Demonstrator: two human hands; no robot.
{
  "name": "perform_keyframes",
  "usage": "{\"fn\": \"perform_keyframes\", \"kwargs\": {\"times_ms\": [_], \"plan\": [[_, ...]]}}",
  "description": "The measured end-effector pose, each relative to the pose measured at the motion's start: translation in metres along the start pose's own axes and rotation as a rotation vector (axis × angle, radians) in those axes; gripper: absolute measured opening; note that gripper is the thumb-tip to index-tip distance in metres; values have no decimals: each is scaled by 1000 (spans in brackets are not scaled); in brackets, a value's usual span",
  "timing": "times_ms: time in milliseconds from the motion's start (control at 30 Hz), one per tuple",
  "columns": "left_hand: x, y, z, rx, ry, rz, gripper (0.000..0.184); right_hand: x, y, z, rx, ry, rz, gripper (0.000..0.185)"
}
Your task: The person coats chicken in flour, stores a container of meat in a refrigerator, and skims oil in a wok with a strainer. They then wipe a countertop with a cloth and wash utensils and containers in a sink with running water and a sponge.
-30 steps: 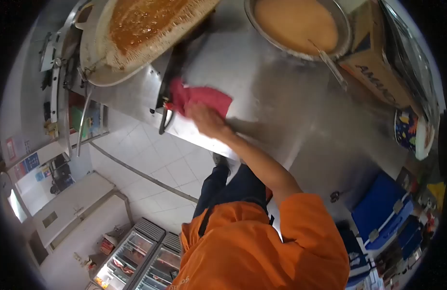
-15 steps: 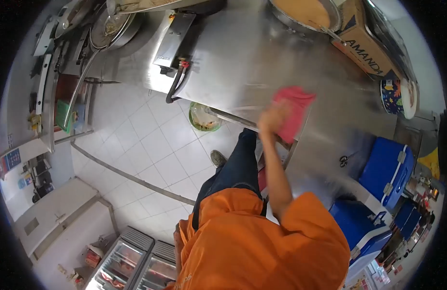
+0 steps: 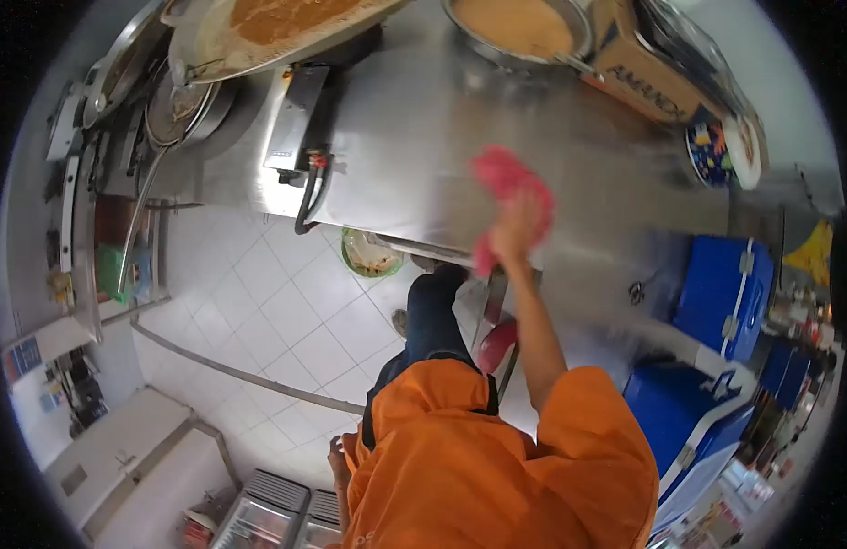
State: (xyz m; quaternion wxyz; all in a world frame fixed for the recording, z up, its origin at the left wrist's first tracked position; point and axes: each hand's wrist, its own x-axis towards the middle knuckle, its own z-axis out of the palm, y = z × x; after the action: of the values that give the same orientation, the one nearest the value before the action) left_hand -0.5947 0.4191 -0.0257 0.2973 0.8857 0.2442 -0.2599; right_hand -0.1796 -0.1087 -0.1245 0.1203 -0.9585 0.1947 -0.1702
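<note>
My right hand [image 3: 515, 229] presses a pink cloth [image 3: 507, 174] against the steel counter [image 3: 396, 137], near its front edge. The cloth and fingers are slightly blurred. Low at my left side, beside the orange shirt, part of my left hand [image 3: 338, 457] shows; its fingers are too small and partly hidden to make out. Beyond the cloth stands a metal bowl [image 3: 583, 41] of orange-brown liquid with a utensil handle over its rim. A metal burner box [image 3: 297, 119] with a black hose sits to the left of the cloth.
A large pan [image 3: 199, 55] stands at the back left, with a pot [image 3: 217, 110] below it. An AMANDA carton [image 3: 643, 82], a patterned tub [image 3: 707, 154], scissors [image 3: 636, 293] and blue coolers [image 3: 716, 284] are on the right. A green-rimmed bin [image 3: 350, 261] sits on the floor.
My right hand with the cloth went from beside the burner hose to the right, then slightly back left. The view has shifted, and my left hand now shows at my side.
</note>
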Motion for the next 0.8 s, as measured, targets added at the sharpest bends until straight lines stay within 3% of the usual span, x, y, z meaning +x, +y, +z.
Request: {"fn": "perform_keyframes", "kwargs": {"times_ms": [33,67,133,200,267,333,367,400,433,500,567,767,800], "plan": [[-2,10,4,-15,-19,-40,39,21,26,-20,-107,-7,120,47],[-5,19,6,-34,-29,-83,39,42,76,5,-239,127,150,50],[-16,35,11,-74,-31,-171,39,107,76,18,-301,201,501,49],[-26,53,17,-120,-9,-241,39,165,74,63,-294,245,547,50],[-34,69,20,-154,3,-286,39,209,59,111,-552,-105,263,49],[-39,83,19,-187,10,-320,39,208,3,156,-18,149,-116,47],[-39,89,19,-208,17,-329,39,185,-85,116,24,102,-81,40],[-36,96,17,-232,26,-339,39,160,-132,92,296,96,-295,39],[-32,102,15,-259,43,-341,38,133,-182,60,179,-112,-372,39],[-19,111,10,-341,81,-346,38,74,-237,28,464,-460,-563,38],[-3,103,10,-388,122,-333,38,10,-261,50,554,-350,-900,36],[19,19,21,-266,154,-267,39,29,-228,12,608,-492,-921,38],[17,7,24,-243,150,-248,40,22,-207,13,551,-420,-834,37]]}}
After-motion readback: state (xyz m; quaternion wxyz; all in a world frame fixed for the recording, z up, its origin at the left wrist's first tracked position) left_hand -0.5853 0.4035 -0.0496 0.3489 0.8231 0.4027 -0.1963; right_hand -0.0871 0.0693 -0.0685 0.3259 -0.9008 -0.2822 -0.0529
